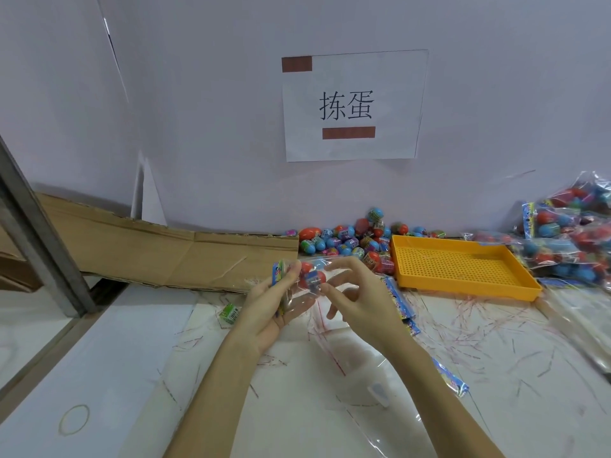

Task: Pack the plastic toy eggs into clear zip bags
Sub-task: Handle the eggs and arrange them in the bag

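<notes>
My left hand (271, 305) holds a clear zip bag (299, 294) by its printed header, fingers curled round it above the table. Inside the bag sits a red egg (314, 277) with a blue label. My right hand (357, 292) is at the bag's open side, its fingertips touching the egg and the plastic, fingers loosely bent. A heap of loose red and blue toy eggs (350, 241) lies against the wall behind my hands.
An empty yellow perforated tray (463, 285) sits right of my hands. Filled egg bags (568, 242) pile at far right. Flat empty bags (363, 375) and red strips lie beneath my arms. Cardboard (165, 252) leans at left; a small green label (230, 313) and a rubber band (74, 419) lie nearby.
</notes>
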{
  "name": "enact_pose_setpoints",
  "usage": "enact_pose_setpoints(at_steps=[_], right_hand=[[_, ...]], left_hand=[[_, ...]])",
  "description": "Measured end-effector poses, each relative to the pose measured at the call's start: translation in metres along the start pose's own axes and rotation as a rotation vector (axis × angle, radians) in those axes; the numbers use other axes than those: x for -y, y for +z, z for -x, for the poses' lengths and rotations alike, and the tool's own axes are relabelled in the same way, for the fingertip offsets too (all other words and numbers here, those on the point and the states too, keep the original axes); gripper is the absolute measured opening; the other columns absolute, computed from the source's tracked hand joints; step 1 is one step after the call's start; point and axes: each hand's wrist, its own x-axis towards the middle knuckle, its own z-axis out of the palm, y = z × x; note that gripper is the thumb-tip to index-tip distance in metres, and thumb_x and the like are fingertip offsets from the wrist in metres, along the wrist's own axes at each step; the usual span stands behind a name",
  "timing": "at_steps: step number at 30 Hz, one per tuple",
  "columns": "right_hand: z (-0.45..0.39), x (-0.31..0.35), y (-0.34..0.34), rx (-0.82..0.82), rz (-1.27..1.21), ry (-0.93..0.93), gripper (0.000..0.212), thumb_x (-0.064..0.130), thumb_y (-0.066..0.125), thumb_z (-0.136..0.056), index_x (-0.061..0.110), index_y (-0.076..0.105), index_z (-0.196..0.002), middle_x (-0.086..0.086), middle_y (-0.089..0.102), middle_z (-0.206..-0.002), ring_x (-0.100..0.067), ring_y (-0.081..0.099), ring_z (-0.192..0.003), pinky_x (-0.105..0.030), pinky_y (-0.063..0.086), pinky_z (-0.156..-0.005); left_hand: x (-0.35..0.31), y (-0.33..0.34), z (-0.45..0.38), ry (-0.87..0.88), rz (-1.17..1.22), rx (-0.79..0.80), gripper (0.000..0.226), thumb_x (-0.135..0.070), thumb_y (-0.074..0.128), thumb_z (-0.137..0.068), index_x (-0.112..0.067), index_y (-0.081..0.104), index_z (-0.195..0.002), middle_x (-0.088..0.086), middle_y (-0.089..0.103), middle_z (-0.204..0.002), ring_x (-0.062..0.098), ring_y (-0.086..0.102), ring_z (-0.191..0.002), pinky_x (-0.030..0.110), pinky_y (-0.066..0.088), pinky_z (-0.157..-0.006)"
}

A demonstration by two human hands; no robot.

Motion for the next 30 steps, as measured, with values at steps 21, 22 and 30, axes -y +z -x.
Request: enact_pose_setpoints(at_steps=[21, 22, 30], right_hand=[[0.001, 0.002, -0.013, -0.042, 0.269, -0.23, 0.043, -0.001, 0.062, -0.092, 0.041, 0.07, -0.092, 0.022, 0.063, -0.096, -0.004, 0.059, -0.088, -0.014, 0.049, -0.063], [0.001, 0.001, -0.014, -0.03, 0.304, -0.256, 0.04, -0.001, 0.06, -0.09, 0.036, 0.073, -0.09, 0.02, 0.062, -0.095, -0.006, 0.059, -0.088, -0.015, 0.049, -0.064], [0.009, 0.01, -0.008, 0.024, 0.442, -0.405, 0.029, 0.003, 0.062, -0.091, 0.026, 0.078, -0.098, 0.013, 0.065, -0.096, -0.006, 0.056, -0.09, -0.012, 0.042, -0.072]], left_hand=[[-0.001, -0.009, -0.002, 0.6, -0.854, 0.002, 0.085, -0.058, 0.085, -0.072, -0.044, 0.046, -0.146, -0.025, 0.052, -0.141, -0.004, 0.05, -0.129, 0.019, 0.048, -0.097], [0.001, -0.012, -0.002, 0.625, -0.935, 0.061, 0.089, -0.056, 0.088, -0.071, -0.047, 0.043, -0.147, -0.027, 0.046, -0.145, -0.006, 0.043, -0.134, 0.017, 0.043, -0.101], [0.011, -0.012, -0.006, 0.537, -0.986, 0.178, 0.051, -0.053, 0.088, -0.072, -0.053, 0.065, -0.118, -0.016, 0.074, -0.092, 0.005, 0.072, -0.085, 0.029, 0.061, -0.081]])
